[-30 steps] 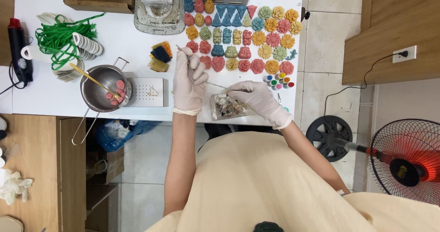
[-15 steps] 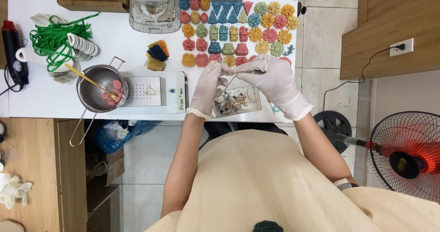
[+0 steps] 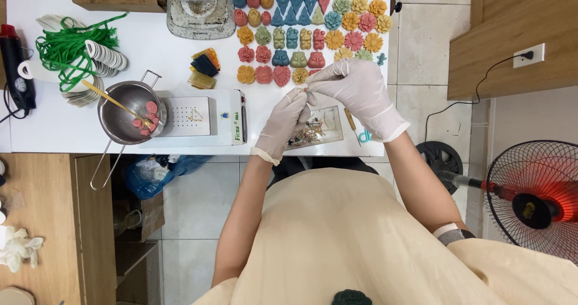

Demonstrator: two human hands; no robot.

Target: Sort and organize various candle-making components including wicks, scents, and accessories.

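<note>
Item: small fitting, too small to identify, pinched between both gloved hands directly above the clear plastic tray (image 3: pixel 328 124), which serves as landmark.

Left hand (image 3: pixel 283 124): fingertips closed narrowly on the small piece, over the tray's left half. Right hand (image 3: pixel 358 94): fingers pinched tight on the same piece from the far right of the tray. The two hands touch at the fingertips.

Step in hand, as judged: fine joining or fitting of a small metal part drawn from the tray's loose hardware. The following move would seem to call for steady fingertip pressure and little travel, keeping the piece over the tray so a dropped part lands inside.

Surroundings relative to the tray: a thin tool (image 3: pixel 350 121) just right; white scale (image 3: pixel 201 117) just left; steel pot (image 3: pixel 129 112) with pink pieces further left; rows of coloured moulded pieces (image 3: pixel 301 34) beyond, close behind the hands; green cords (image 3: pixel 66 43) far left.

Edges and room: the tray sits at the near edge of the white table (image 3: pixel 150 52); the table's right edge lies close by. Open surface is scant beyond the tray.
</note>
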